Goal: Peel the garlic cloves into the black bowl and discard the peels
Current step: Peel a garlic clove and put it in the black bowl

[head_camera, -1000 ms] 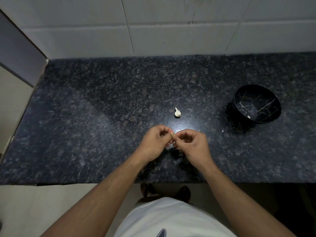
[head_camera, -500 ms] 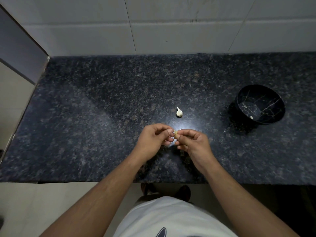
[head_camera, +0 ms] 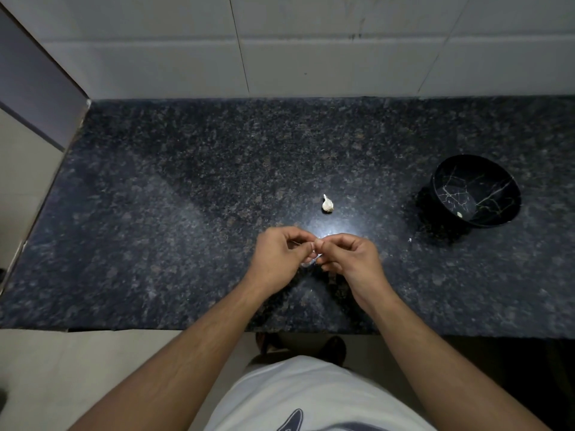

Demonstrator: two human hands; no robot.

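Near the counter's front edge, at 6 o'clock from the loose garlic clove (head_camera: 327, 205), your left hand (head_camera: 280, 259) and right hand (head_camera: 350, 259) meet fingertip to fingertip, fingers curled, pinching a small clove (head_camera: 315, 254) between them; most of it is hidden. Black bowl (head_camera: 494, 172) sits at 3 o'clock, one pale piece (head_camera: 459, 214) inside. Judgement: clove is light and firm, skin papery, brittle, clingy. Take hold at the pointed tip, where the skin likely lifts most easily. A white fleck (head_camera: 410, 240) lies near the bowl.
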